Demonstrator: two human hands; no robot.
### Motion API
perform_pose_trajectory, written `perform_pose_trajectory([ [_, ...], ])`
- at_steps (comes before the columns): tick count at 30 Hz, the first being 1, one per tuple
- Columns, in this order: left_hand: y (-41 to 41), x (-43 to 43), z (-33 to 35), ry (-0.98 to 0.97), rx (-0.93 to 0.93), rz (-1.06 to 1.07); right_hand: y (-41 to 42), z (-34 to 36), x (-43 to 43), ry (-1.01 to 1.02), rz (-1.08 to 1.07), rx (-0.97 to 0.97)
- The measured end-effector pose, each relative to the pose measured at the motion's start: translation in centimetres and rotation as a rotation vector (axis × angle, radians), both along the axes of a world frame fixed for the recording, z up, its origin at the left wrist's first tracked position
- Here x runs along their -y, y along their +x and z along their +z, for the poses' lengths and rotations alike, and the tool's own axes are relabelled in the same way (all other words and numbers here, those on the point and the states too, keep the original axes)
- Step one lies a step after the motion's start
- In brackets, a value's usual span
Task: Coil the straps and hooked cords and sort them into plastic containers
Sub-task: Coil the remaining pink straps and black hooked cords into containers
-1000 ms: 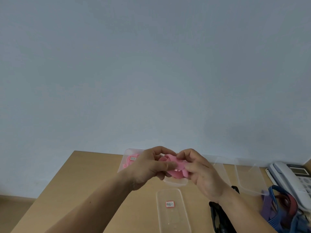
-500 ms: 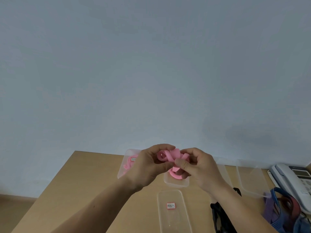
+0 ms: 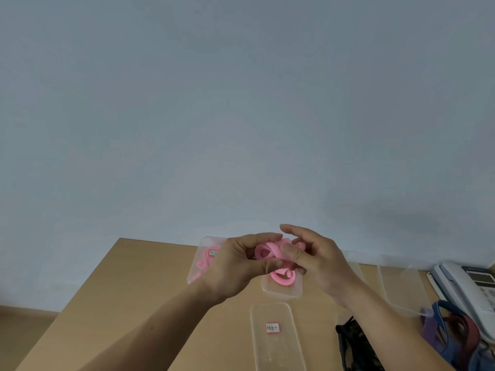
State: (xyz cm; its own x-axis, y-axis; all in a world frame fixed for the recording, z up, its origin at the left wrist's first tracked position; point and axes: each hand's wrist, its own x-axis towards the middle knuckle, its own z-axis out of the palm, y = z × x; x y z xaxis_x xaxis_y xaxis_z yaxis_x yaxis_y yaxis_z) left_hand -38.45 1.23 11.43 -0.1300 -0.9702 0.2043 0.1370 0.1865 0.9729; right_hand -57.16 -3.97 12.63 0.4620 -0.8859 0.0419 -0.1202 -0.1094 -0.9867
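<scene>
Compared with half a second back, finds the right hand (image 3: 318, 261) with forefinger lifted and straight, clear of the pink strap (image 3: 270, 247), where before curled over it. Otherwise pinches the strap between thumb and the curled lower fingers. Grips the same strap in the left hand (image 3: 235, 266), thumb under and fingers over a flat open loop. Holds the strap in mid-air between both hands, above the tan table (image 3: 134, 290), with a lower coil dangling over a small clear container (image 3: 281, 293); cannot tell whether touching it. Shows behind the left hand another clear container (image 3: 197, 266) with pink pieces inside and a red-edged label. Shows nearer the camera a long clear container (image 3: 276, 352), also labelled. At far right: black cords (image 3: 351, 341), a bundle of blue, purple and red straps (image 3: 450, 328), a white desk phone (image 3: 463, 285).
</scene>
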Motion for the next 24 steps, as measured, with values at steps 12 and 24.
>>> perform_pose_trajectory([
  [12, 0.7, 0.6, -0.6, 0.097, 0.079, 0.053, 0.3, -0.7, -0.4, 0.083, -0.2, 0.118],
  [24, -0.7, 0.3, -1.3, -0.145, 0.58, 0.385, 1.0, -1.0, -0.4, 0.135, -0.312, 0.138],
])
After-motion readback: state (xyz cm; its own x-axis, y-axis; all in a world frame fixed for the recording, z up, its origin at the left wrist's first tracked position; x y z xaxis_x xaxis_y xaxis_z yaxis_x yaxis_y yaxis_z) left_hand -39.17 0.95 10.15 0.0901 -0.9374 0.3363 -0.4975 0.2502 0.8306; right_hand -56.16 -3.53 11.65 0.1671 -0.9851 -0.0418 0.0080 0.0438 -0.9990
